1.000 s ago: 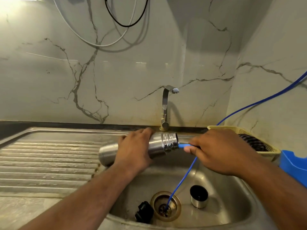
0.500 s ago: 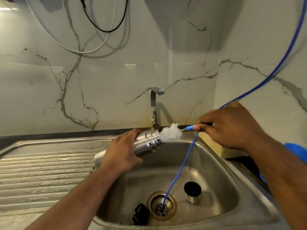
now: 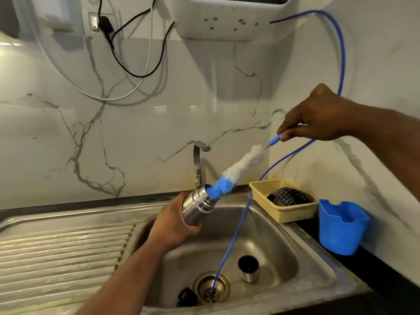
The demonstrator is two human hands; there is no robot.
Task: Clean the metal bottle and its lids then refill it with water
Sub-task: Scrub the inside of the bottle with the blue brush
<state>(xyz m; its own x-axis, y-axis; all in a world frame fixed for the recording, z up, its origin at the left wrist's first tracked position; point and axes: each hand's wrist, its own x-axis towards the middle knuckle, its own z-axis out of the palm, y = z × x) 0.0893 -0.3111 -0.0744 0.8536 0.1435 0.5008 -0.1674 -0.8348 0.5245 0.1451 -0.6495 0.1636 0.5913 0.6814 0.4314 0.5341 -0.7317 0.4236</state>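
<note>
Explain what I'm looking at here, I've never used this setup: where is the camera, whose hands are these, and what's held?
No machine here: these are a person's two bare hands, filmed by one wide-angle camera worn on the head, looking down at a steel sink. The left hand grips the metal bottle, tilted, mouth open. The right hand pinches the handle of a bottle brush in its fingers; only the brush's blue tip is in the bottle's mouth. On the sink floor sit a steel cup lid and a black lid by the drain, and a thin blue hose runs into the drain. A yellow basket and a blue tub are at the right.
</note>
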